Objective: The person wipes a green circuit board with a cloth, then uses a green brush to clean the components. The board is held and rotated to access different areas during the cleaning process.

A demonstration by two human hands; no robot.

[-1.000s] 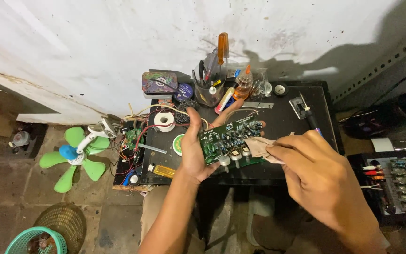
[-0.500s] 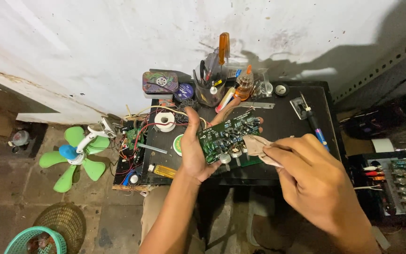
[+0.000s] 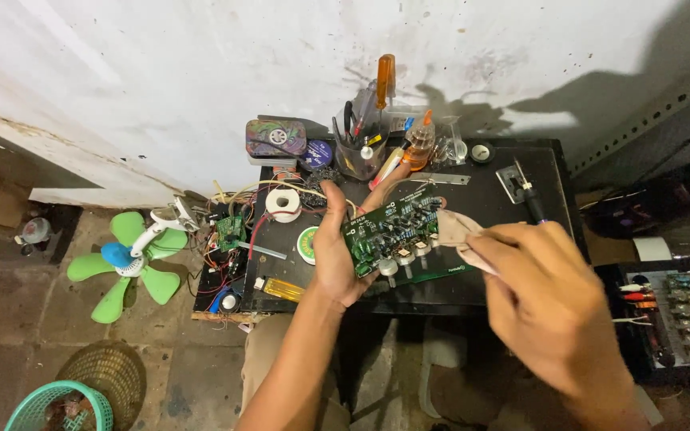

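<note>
Board (image 3: pixel 393 231) sits in my left hand (image 3: pixel 337 247), fingers wrapped round its left edge, thumb on the near side, so it hangs tilted above the black worktop (image 3: pixel 489 199) with its component face up toward me. Its long axis runs left to right, rising a little toward the far right corner. My right hand (image 3: pixel 553 311) is just beside the board's right end, fingers pinched on a small pale rag (image 3: pixel 453 227) whose tip touches that end. So the rag meets the board from the right, along its length, and the right hand is the nearer one to the bare end. Beyond my left fingers stand a solder spool (image 3: pixel 283 204) and a tool cup (image 3: pixel 361 156).
</note>
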